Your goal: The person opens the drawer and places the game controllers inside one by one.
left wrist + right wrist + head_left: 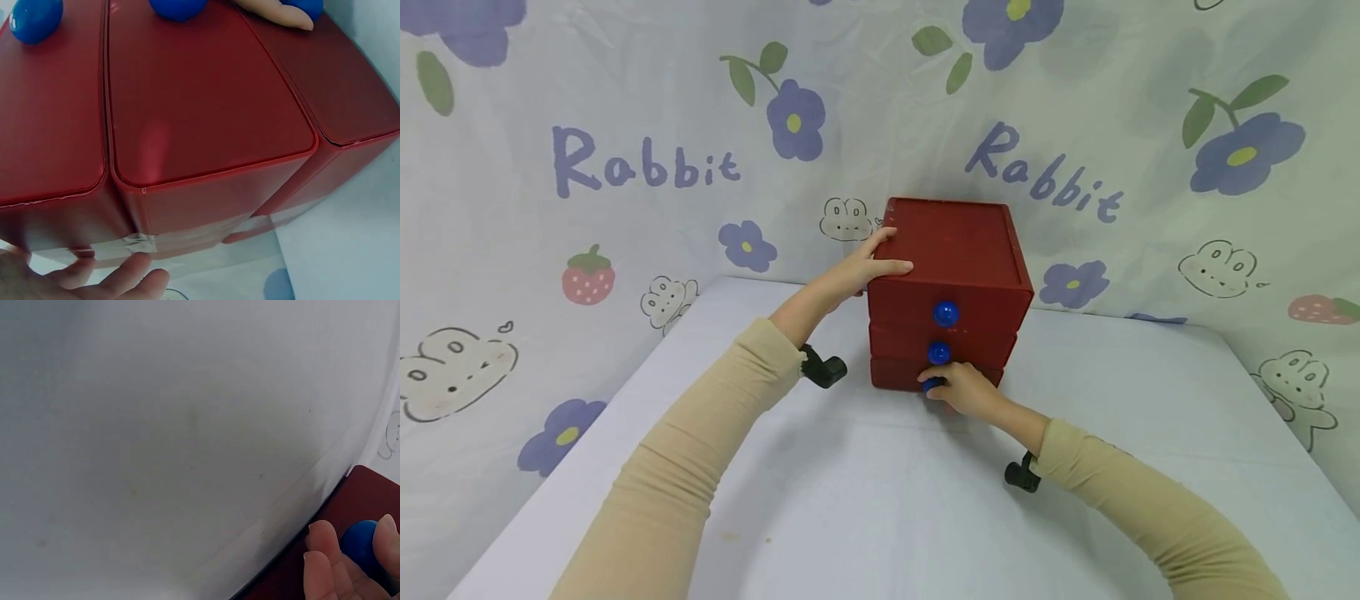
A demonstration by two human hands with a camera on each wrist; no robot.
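Note:
A red chest with three stacked drawers (951, 242) stands on the white table, each drawer front bearing a round blue knob. My left hand (868, 265) rests on the chest's top left edge, thumb and a finger laid over the top; in the left wrist view its other fingers (128, 275) stretch along the side wall. The right hand (966, 390) pinches the lowest blue knob (934, 383) between thumb and fingers, which the right wrist view shows up close around the same knob (361, 544). Above it, the middle knob (938, 353) and top knob (946, 314) are untouched.
Behind the chest hangs a white cloth (880, 100) printed with flowers, rabbits and lettering. The white tabletop (850, 500) spreads in front and to both sides. Black camera mounts (824, 368) sit under both wrists. Clear tape (147, 242) runs along the chest's side.

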